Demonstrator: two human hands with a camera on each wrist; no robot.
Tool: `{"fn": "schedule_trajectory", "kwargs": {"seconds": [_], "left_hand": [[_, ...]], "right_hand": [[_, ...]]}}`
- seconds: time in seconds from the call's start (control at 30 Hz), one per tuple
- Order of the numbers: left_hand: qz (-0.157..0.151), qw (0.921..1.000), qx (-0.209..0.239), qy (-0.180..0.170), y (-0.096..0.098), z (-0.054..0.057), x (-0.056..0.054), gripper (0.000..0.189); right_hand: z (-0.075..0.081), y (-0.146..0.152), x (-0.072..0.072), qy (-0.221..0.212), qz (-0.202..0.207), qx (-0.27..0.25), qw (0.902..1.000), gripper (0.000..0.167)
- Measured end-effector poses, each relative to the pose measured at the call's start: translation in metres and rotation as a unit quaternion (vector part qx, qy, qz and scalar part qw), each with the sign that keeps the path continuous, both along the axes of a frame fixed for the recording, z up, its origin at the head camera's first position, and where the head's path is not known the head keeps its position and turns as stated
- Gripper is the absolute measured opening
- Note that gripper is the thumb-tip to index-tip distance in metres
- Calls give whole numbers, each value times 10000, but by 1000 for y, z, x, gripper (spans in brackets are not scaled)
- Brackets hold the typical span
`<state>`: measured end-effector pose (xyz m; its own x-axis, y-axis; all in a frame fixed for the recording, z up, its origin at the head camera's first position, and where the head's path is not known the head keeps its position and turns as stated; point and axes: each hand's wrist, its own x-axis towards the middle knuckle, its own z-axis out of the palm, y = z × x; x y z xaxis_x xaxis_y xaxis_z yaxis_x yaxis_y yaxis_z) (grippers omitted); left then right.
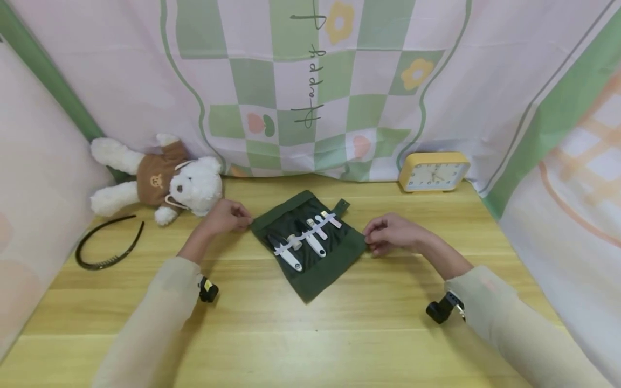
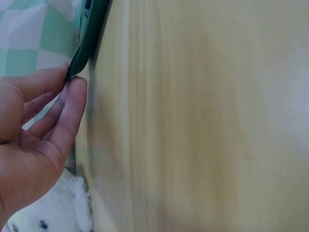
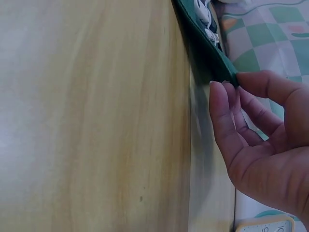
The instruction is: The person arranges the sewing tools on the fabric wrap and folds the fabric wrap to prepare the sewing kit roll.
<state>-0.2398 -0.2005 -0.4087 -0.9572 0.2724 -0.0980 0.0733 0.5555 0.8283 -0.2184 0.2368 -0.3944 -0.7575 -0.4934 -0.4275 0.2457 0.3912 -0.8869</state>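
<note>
A dark green fabric tool pouch (image 1: 326,275) lies unrolled and slanted in the middle of the table. Under its pale elastic strip (image 1: 305,235) sit several small tools, among them a white-handled tool (image 1: 316,245) and another white-handled tool (image 1: 291,260). My left hand (image 1: 225,216) pinches the pouch's left corner between thumb and fingers. At the opposite corner, my right hand (image 1: 395,233) pinches the fabric the same way. Both wrist views show the pinched corners lifted a little off the wood. A short snap tab (image 1: 342,207) sticks out at the pouch's upper right edge.
To the left lies a white plush bear (image 1: 162,180) in a brown top, close to my left hand. A black headband (image 1: 109,263) rests in front of it. A yellow alarm clock (image 1: 433,171) stands at the back right. Patterned cloth (image 1: 315,81) hangs behind the wooden table (image 1: 271,345).
</note>
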Motion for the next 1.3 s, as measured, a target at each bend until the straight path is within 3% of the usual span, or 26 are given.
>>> {"fn": "schedule_trajectory", "kwargs": {"seconds": [0.2,0.5,0.97,1.3], "left_hand": [[-209,9989,306,-283,-7,-1,5,12],[-818,9938,68,-746,-13,7,19,15],[-1858,9740,260,-1269,-16,-1,37,10],[-2449,9575,290,-1498,-5,-3,46,10]], "right_hand": [[1,-2,-10,112,-239,-73,9996,27],[5,-7,-27,652,-701,215,9952,29],[-1,-28,-47,898,-1328,316,9866,37],[-2,-38,-60,1073,-1345,374,9844,38]]}}
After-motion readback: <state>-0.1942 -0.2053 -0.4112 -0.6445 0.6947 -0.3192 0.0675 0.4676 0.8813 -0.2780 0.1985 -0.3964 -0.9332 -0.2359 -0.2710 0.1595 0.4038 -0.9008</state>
